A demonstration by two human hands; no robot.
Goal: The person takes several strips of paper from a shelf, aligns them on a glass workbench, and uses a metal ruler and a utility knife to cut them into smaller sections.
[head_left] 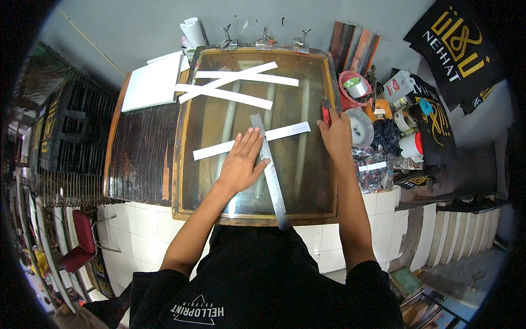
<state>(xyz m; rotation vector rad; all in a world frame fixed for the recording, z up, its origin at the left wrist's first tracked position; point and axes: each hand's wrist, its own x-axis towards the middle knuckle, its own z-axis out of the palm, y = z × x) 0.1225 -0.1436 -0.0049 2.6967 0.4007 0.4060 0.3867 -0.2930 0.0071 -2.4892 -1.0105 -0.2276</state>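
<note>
My left hand lies flat with its fingers stretched out, pressing on a steel ruler and a white paper strip. The ruler crosses the strip and runs down to the near edge of the glass-topped table. At the table's right edge, my right hand has its thumb and fingers closed round a red utility knife with a dark tip. Farther back, several white paper strips lie crossed over each other on the glass.
White sheets are stacked on the dark wooden board at left. Metal clamps line the far edge. A tape roll sits in a red container at right, amid jars and bottles. A red chair stands lower left.
</note>
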